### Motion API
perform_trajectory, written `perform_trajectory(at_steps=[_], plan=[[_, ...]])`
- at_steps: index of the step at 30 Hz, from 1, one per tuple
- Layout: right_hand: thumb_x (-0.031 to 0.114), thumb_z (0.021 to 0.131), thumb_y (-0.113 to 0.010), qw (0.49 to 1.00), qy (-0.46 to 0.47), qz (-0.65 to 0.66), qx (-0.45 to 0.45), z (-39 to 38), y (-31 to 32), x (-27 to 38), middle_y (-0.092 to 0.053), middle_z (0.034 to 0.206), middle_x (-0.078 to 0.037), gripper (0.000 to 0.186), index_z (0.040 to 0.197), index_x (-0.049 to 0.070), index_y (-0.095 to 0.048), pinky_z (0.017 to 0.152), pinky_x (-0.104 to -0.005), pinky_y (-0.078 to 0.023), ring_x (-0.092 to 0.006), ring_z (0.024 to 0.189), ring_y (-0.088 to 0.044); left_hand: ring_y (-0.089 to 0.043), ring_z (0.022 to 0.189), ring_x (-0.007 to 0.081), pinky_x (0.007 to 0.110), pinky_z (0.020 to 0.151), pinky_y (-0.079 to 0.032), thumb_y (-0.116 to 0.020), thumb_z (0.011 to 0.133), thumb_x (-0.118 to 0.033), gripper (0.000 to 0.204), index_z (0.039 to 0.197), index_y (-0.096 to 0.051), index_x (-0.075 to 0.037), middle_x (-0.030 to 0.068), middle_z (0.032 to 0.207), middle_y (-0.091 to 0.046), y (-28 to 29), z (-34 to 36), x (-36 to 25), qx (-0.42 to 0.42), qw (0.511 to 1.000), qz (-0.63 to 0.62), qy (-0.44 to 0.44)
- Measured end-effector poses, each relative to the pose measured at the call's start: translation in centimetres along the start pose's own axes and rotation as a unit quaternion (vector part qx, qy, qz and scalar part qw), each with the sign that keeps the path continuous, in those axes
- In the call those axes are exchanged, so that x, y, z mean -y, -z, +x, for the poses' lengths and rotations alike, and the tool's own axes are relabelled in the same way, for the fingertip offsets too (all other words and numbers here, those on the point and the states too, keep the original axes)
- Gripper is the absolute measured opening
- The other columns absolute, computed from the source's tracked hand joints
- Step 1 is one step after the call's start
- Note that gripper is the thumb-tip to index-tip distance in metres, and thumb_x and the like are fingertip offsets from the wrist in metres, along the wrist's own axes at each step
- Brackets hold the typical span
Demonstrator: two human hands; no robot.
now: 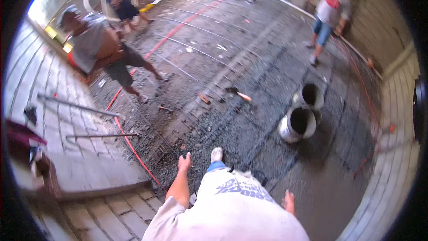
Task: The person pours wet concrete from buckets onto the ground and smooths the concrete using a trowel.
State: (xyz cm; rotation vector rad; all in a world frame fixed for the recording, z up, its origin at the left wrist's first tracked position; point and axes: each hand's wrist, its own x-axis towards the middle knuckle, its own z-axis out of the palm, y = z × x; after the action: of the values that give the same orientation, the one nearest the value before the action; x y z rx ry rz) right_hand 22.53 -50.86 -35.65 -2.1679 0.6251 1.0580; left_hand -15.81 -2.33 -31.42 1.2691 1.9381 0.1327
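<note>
My left hand [184, 162] hangs in front of me over dark gravel, fingers apart, holding nothing that I can see. A thin dark bar [162, 139] on the ground ends in the picture close to its fingertips. At my right side, my right hand [289, 201] is low over smooth grey wet-looking ground, slightly blurred, fingers apart and without a visible object. Nearest to it, ahead, stand stained buckets: a front bucket [287, 129] and another bucket [310, 94] close behind. A hand tool with a light wooden handle [244, 96] lies farther off.
Steel bars [196, 51] and dark mesh [263, 136] cross the ground. A red hose or line [133, 149] runs along the left. Nearby people include a person bending [104, 47] left and a person in a white shirt [332, 6] right. A block wall [394, 120] borders the right.
</note>
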Motion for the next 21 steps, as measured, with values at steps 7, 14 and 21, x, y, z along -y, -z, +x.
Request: perform_trajectory(at_steps=[7,14,21], plan=[[0.046,0.088,-0.058,0.994,0.051,0.075,-0.064,-2.5,0.8,1.5,-0.051,0.074,-0.002,0.05,0.123,0.011,-0.051,0.04,-0.0246,-0.034,-0.0102,0.055,-0.047,-0.05,0.119,0.0339,0.038,0.099,-0.038,-0.057,0.083,-0.061,0.091,0.132,-0.038,0.013,0.0274,0.128,-0.051,-0.6,-0.6,-4.1,0.099,0.994,-0.037,-0.032],[0.044,0.089,-0.058,0.989,0.071,0.083,-0.096,-2.1,3.2,-5.1,-0.056,0.085,0.0,0.042,0.115,0.011,-0.056,0.046,-0.0226,-0.037,-0.0103,0.066,-0.051,-0.047,0.123,0.0362,0.038,0.102,-0.036,-0.053,0.086,-0.061,0.088,0.128,-0.042,0.015,0.0291,0.129,-0.049,-2.4,-1.7,-5.7,0.107,0.984,0.048,-0.133],[0.048,0.088,-0.056,0.988,-0.102,0.099,-0.055,-5.5,4.6,-11.1,-0.057,0.099,-0.004,0.048,0.119,0.012,-0.055,0.057,-0.0336,-0.045,-0.0176,0.083,-0.056,-0.048,0.121,0.0378,0.039,0.101,-0.036,-0.053,0.085,-0.06,0.086,0.127,-0.044,0.015,0.0307,0.127,-0.05,-2.3,-2.5,-5.6,0.077,0.979,0.086,-0.169]])
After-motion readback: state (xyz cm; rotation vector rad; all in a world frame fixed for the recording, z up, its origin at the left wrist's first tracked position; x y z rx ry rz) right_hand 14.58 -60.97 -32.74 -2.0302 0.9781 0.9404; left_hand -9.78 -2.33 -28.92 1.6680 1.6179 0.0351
